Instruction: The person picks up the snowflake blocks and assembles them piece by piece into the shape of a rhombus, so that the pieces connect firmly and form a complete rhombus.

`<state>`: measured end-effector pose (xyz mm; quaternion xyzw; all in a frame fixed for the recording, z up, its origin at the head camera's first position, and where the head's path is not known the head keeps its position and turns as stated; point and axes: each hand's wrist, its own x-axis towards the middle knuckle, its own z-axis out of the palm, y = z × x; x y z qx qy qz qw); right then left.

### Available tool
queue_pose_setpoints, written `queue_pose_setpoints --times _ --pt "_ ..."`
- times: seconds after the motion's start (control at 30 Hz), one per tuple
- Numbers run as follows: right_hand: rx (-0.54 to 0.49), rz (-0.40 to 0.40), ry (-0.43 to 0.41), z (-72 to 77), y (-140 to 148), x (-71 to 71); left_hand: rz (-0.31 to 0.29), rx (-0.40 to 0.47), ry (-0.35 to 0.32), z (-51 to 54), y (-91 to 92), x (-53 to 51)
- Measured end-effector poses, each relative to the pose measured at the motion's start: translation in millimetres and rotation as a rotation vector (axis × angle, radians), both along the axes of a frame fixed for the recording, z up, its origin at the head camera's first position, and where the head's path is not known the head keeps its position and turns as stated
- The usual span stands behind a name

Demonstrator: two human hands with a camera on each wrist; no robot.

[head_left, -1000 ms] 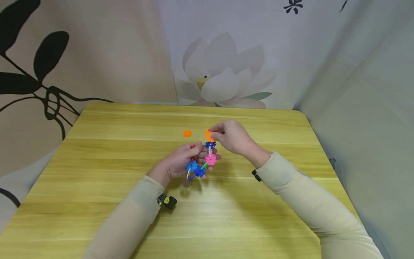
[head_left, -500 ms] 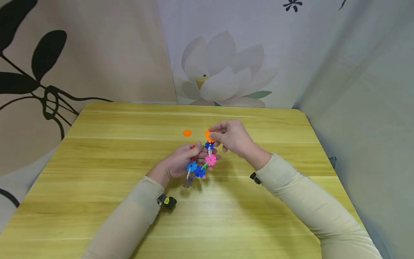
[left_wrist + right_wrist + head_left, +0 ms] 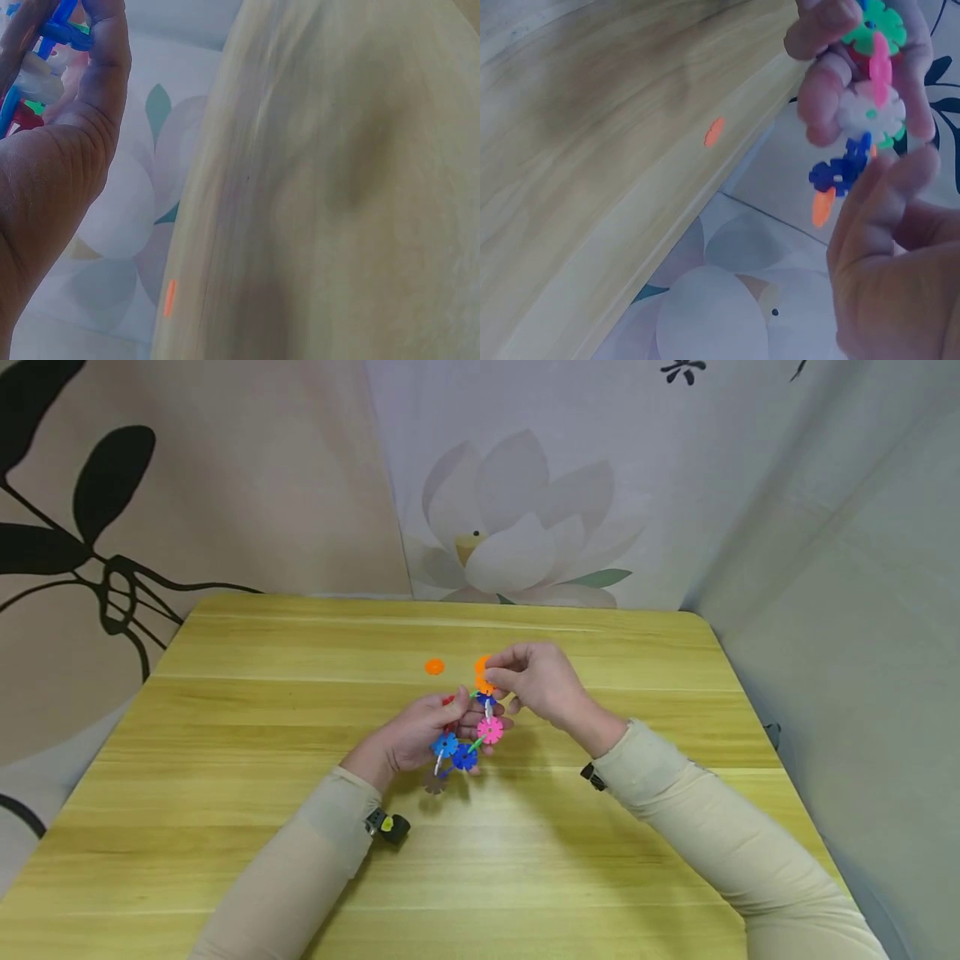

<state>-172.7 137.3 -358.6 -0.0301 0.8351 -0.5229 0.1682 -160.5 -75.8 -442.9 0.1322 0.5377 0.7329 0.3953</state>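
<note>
A loop-like chain of notched plastic snowflake discs hangs from my left hand, its thumb pressing it against the fingers. Along the chain are a pink disc, blue discs, a light blue disc and green, white and red ones. At its far end, the fingertips of my right hand pinch an orange disc by the dark blue disc. In the right wrist view an orange disc meets the dark blue disc. Fingers hide part of the joint.
One loose orange disc lies on the wooden table, beyond the left hand. Printed cloth hangs behind the table's far edge, and more cloth hangs at the right. Each wrist wears a small black device.
The right fingers have shifted slightly at the orange disc. More orange shows now, and it covers more of the dark blue disc. The left hand stays nearly still.
</note>
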Motion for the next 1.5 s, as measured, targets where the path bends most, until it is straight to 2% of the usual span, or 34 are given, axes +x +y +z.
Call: queue_pose_setpoints --times 0.23,0.57,0.7,0.9,1.1,1.37,1.5 --pt "-0.023 0.012 -0.061 0.6 3 -2.0 0.005 -0.027 0.032 -0.3 -1.7 -0.2" --pt "0.127 0.046 0.017 0.2 5 1.1 -0.03 0.009 0.016 -1.7 -1.8 -1.4" --pt "0.172 0.07 0.046 -0.7 2 -0.2 -0.029 -0.005 0.009 -2.6 -1.7 -0.4" --pt "0.196 0.077 0.049 -1.5 -5 -1.9 -0.027 -0.041 0.032 -5.5 -2.3 0.2" --pt "0.187 0.041 0.003 2.5 -6 -0.6 -0.038 -0.034 0.048 -1.2 -2.2 0.4" --pt "0.218 0.071 0.038 3.1 -6 -0.7 -0.062 -0.005 0.035 -2.2 -1.3 -0.2" --pt "0.216 0.069 0.028 3.4 -6 -2.3 -0.062 0.014 0.038 -3.8 -0.4 -1.0"
